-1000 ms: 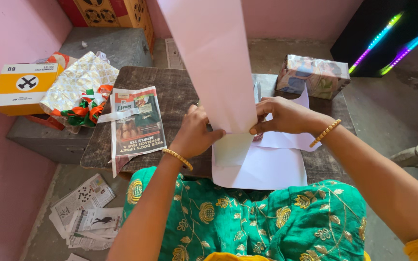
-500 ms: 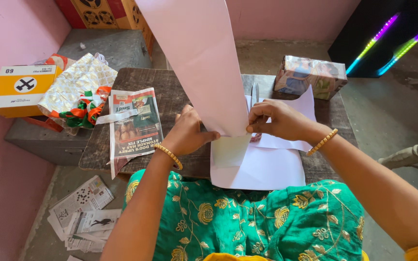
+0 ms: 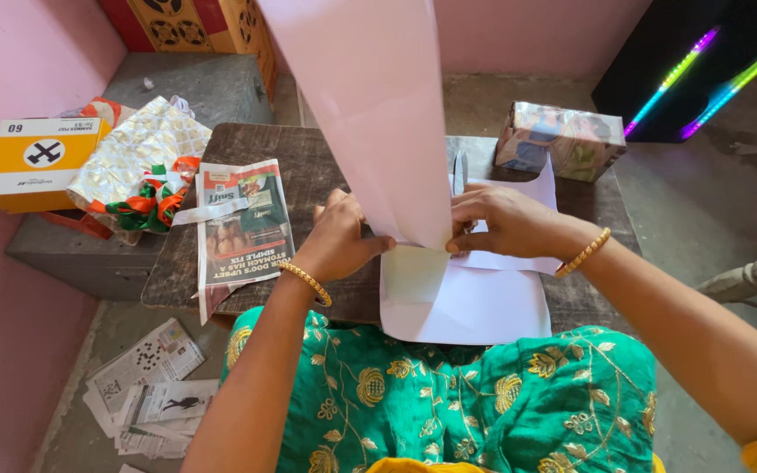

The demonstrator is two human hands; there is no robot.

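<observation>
Hands, left hand (image 3: 341,238) and right hand (image 3: 498,221), pinch the upright white paper sheet (image 3: 370,114) above the wooden table (image 3: 308,166).

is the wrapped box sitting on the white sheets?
No: the wrapped box stands on the bare far right corner of the wooden table, beyond the white sheets.

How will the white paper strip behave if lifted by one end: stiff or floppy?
Likely floppy: the strip is thin and bows slightly as it rises from the left hand and right hand. Probably very light, since fingertip pinches hold its lower edge. It may crease easily; more sheets lie flat on the table.
</observation>
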